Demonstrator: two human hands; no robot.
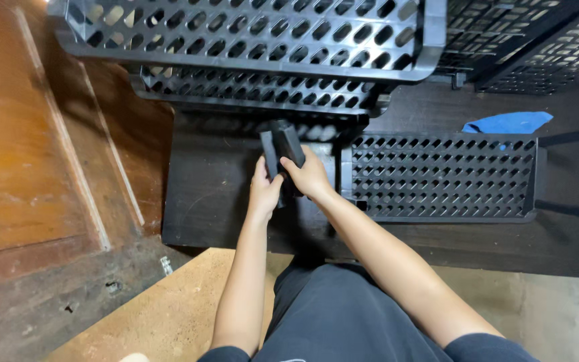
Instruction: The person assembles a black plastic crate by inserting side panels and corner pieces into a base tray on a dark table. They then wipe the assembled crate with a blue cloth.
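Observation:
Both my hands grip a small black boxy object over a dark table. My left hand holds its lower left side. My right hand wraps its right side from above. The object is tilted, its upper end pointing toward the stacked black perforated crates at the far edge. I cannot tell exactly what the object is.
A black perforated panel lies flat on the table to the right. A blue cloth rests behind it. More black crates stand at the upper right. A brown wooden door fills the left side.

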